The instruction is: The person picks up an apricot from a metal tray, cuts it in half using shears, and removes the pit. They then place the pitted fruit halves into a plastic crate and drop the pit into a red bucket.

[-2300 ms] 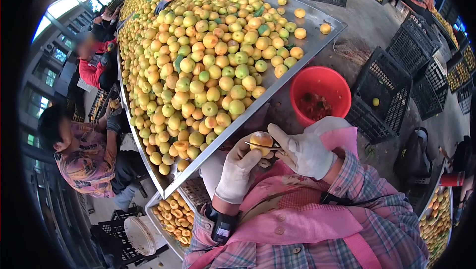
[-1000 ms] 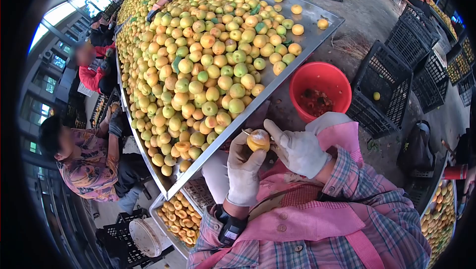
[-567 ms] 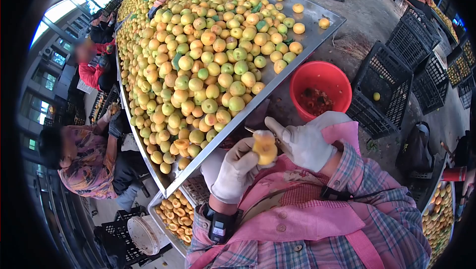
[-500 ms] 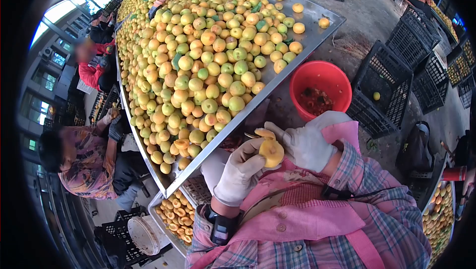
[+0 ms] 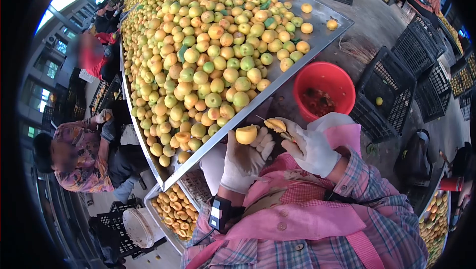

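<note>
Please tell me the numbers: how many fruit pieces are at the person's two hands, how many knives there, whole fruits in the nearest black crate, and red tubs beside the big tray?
Fruit pieces at left hand and right hand: 2
Knife: 1
Whole fruit in black crate: 1
Red tub: 1
Total: 5

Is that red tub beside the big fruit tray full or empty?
Neither: the red tub is partly filled. Dark reddish scraps lie in the bottom, while its inner wall shows bare above them.
</note>
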Tool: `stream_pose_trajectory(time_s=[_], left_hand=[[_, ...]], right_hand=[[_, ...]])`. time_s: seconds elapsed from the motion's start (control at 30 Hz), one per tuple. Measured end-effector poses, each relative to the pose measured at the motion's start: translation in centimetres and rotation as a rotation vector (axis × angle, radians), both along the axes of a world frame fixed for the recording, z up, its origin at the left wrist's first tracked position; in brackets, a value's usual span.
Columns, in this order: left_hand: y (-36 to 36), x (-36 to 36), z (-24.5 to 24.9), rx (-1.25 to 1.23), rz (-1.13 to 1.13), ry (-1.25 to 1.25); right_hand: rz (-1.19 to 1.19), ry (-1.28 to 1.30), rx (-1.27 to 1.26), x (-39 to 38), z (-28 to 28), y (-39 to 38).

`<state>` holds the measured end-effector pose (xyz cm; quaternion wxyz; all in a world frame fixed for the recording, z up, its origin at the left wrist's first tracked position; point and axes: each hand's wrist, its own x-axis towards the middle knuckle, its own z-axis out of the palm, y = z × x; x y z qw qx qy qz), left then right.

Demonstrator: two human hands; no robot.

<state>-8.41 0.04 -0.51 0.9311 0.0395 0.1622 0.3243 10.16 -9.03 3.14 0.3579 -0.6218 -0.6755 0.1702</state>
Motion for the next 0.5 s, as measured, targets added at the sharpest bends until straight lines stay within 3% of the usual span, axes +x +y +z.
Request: stream_pose_trajectory(time_s=[0.07, 0.1, 0.2, 0.23, 0.43, 0.5], left_hand=[[-0.1, 0.5, 0.6, -0.072, 0.008, -0.011], [0.0, 0.3, 0.1, -0.045, -0.018, -0.142], [-0.3, 1.0, 0.9, -0.029, 0.078, -0.094], [-0.2, 0.8, 0.5, -0.041, 0.071, -0.165], [0.4, -1.4, -1.5, -0.08, 0.08, -0.253], [0.5, -2.8, -0.9, -0.104, 0.146, -0.26]], right_hand=[[0.059, 0.12, 0.01, -0.6, -0.9, 0.3], [0.105, 0.239, 0.02, -0.8, -1.3, 0.5], [0.218, 0.185, -0.109, -1.0, -2.0, 0.7], [0.235, 0.333, -0.498, -1.0, 0.6, 1.2], [0.301, 0.363, -0.239, -2.1, 0.8, 2.3], [0.282, 0.664, -0.434, -2.5, 2.4, 2.8]])
